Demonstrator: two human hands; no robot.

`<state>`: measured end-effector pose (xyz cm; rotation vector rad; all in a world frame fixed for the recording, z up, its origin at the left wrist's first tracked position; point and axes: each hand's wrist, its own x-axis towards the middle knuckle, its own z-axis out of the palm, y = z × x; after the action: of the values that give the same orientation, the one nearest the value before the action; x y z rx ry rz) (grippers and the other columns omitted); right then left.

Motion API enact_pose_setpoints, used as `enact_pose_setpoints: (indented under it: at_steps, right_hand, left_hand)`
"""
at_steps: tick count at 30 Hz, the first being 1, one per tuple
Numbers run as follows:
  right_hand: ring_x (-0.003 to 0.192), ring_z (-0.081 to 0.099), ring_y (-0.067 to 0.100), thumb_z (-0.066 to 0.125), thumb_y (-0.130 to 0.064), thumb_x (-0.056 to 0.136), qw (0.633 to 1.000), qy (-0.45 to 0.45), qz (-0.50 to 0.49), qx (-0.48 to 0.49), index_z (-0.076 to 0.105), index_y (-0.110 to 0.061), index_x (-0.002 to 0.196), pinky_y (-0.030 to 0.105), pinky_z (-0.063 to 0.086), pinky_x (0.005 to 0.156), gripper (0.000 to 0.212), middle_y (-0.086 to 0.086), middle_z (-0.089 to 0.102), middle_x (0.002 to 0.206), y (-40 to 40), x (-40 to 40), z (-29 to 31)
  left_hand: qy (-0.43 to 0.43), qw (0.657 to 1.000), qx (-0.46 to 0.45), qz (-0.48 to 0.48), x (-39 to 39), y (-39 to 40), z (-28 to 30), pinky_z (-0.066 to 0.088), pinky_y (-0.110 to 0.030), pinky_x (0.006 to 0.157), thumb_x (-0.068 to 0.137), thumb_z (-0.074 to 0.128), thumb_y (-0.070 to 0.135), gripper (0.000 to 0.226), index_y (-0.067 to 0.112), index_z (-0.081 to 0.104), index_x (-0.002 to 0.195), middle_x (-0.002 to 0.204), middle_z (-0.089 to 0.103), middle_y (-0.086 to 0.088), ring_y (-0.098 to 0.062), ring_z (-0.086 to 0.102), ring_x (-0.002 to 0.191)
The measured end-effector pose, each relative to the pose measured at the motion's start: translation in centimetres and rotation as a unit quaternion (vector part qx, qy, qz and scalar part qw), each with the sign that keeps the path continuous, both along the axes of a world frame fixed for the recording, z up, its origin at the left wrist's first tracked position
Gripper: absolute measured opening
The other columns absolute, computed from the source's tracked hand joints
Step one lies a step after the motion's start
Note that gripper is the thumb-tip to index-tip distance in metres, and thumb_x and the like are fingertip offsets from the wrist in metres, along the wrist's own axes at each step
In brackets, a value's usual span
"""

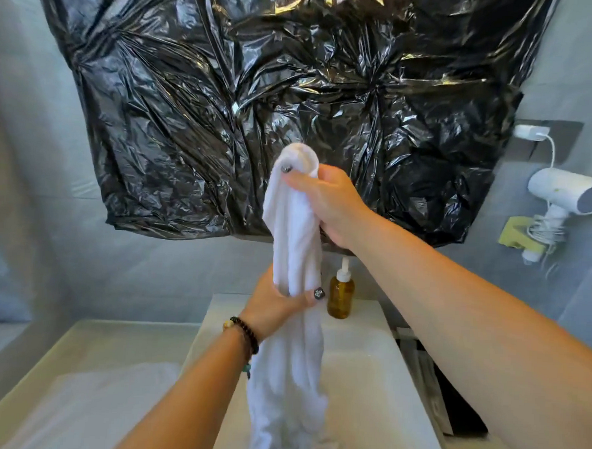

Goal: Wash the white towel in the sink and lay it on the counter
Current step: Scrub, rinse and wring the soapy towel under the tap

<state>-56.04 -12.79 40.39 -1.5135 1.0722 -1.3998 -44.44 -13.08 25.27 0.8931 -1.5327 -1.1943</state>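
2 bare forearms are seen in the head view, with no sleeve shown on either. The left hand [276, 309] is fitted at the wrist with a bracelet [246, 335] of dark round beads; 1 pale yellowish bead is set at the outer end of the bracelet, and a small turquoise piece is seen hanging just below the bracelet on the forearm side. The left thumbnail [319, 293] is coated in dark polish with a light speckled pattern. The right hand [330, 202] is unadorned at the wrist. 1 nail [286, 169] of the right hand is coated in a dark, glossy finish.
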Motion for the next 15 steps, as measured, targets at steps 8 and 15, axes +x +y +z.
enact_pose_setpoints:
  at_steps: [8, 15]
  right_hand:
    - [0.098, 0.069, 0.027, 0.066, -0.016, 0.09, 0.987, -0.085, -0.12, -0.065, 0.068, -0.007, 0.092, 0.043, 0.056, 0.09, 0.01, 0.014, 0.07, 0.103, 0.3, -2.9, 6.7]
    - [0.065, 0.035, 0.017, 0.07, -0.023, 0.085, 0.913, 0.34, -0.213, 0.079, 0.048, -0.008, 0.066, 0.028, 0.025, 0.055, 0.032, 0.011, 0.039, 0.065, 1.5, -13.3, -5.9]
  left_hand:
    - [-0.097, 0.986, 0.135, 0.037, -2.6, 1.1, -7.9, 0.056, -0.039, 0.071, 0.074, 0.082, 0.01, 0.017, 0.011, 0.067, 0.084, 0.077, 0.073, -0.004, -0.017, 0.067, 0.069]
    - [-0.063, 0.983, 0.153, 0.082, 0.0, -2.7, -5.8, 0.05, -0.029, 0.063, 0.056, 0.079, 0.004, 0.053, 0.006, 0.059, 0.105, 0.097, 0.066, -0.011, -0.026, 0.063, 0.087]
